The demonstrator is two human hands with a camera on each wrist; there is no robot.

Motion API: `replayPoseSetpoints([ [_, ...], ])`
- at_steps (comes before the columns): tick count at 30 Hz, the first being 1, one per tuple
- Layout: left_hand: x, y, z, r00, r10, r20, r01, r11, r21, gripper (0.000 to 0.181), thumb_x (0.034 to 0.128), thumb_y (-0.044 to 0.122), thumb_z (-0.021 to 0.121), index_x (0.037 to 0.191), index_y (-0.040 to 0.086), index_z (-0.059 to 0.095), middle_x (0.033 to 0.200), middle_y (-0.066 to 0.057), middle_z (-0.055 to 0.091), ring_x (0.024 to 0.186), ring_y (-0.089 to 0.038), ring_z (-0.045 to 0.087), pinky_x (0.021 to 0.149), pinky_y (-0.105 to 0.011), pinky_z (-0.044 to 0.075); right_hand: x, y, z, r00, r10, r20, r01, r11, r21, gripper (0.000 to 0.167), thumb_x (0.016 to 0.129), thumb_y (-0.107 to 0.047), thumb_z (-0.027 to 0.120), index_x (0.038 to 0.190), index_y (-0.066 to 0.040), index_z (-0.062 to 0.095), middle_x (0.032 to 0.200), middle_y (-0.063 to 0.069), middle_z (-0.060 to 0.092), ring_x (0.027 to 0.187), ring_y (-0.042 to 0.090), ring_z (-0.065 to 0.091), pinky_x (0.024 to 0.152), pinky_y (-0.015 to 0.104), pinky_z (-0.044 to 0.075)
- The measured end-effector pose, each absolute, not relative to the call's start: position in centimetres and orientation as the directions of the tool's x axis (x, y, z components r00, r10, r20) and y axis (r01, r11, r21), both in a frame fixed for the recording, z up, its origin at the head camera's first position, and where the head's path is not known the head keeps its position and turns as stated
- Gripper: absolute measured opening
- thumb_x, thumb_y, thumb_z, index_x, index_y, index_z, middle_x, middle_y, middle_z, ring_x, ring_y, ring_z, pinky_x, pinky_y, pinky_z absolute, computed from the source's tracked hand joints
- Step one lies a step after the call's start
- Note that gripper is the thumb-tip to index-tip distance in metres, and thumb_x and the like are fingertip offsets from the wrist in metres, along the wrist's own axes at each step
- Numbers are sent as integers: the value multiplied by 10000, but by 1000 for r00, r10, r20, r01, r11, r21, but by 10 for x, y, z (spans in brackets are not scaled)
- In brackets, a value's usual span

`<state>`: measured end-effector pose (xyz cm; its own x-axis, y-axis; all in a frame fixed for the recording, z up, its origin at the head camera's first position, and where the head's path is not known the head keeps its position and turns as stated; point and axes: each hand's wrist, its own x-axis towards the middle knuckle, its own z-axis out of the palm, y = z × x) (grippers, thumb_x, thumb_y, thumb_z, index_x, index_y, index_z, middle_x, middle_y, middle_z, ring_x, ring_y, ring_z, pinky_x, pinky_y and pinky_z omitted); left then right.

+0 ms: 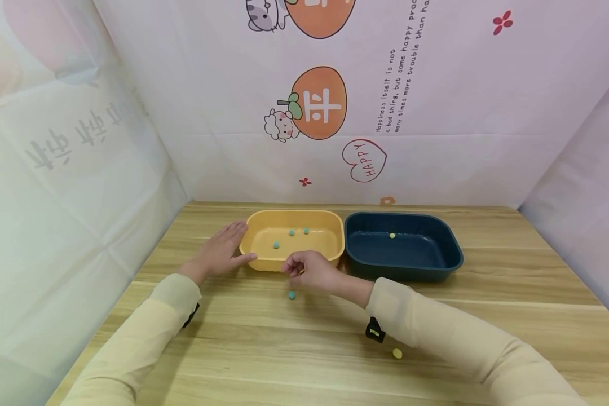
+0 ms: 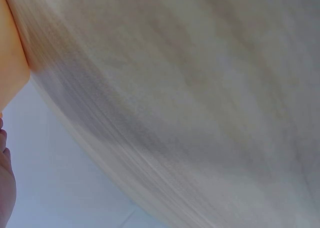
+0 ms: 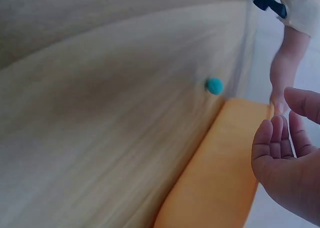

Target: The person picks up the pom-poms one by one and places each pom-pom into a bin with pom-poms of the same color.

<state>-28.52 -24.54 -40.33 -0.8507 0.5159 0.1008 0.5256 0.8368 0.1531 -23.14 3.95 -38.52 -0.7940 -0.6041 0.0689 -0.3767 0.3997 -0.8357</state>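
Note:
My left hand [image 1: 219, 252] rests at the left end of a yellow container [image 1: 295, 263], its fingers extended along the rim. Three teal balls, one of them nearer the front [image 1: 276, 245], lie inside. Over the front rim is my right hand [image 1: 312, 272], fingers bent; the right wrist view shows a gap between thumb and index finger of this hand [image 3: 290, 158], with no object visible there. Another teal ball [image 1: 291, 295] [image 3: 214, 85] lies on the table just below the right hand. In the left wrist view, only part of the left hand [image 2: 6, 183] shows at the edge.
A dark blue container [image 1: 403, 270] stands against the yellow one's right side, with a small yellow piece [image 1: 392, 235] inside. Another yellow piece [image 1: 397, 353] lies on the wooden table [image 1: 264, 361] near the right sleeve. Printed white cloth [image 1: 436, 163] hangs behind and at both sides.

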Motion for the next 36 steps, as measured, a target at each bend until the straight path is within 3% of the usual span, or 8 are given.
replayPoseSetpoints([
  [14,-285,-246,-403,-846,521,112,533,834,145,917,950,619,455,1505,-72,223,1568,-223,205,1451,-339,160,1179,-442,106,-225,38,-401,-743,-668,39,-419,419,-806,199,779,85,738,957,27,672,907,108,661,802,150,582,696,215,504],
  [22,-285,-246,-404,-842,528,108,538,832,135,938,950,648,413,1503,-83,215,1568,-235,193,1450,-350,155,1176,-460,112,-226,34,-411,-749,-663,11,-434,478,-764,225,758,80,762,950,-9,684,902,54,661,816,130,603,716,218,522],
  [36,-285,-244,-404,-846,520,117,532,834,145,902,959,595,463,1506,-76,209,1568,-227,199,1455,-330,147,1180,-439,101,-228,29,-416,-737,-673,-57,-441,544,-714,184,756,56,768,865,-60,678,800,0,641,719,71,571,658,210,503],
])
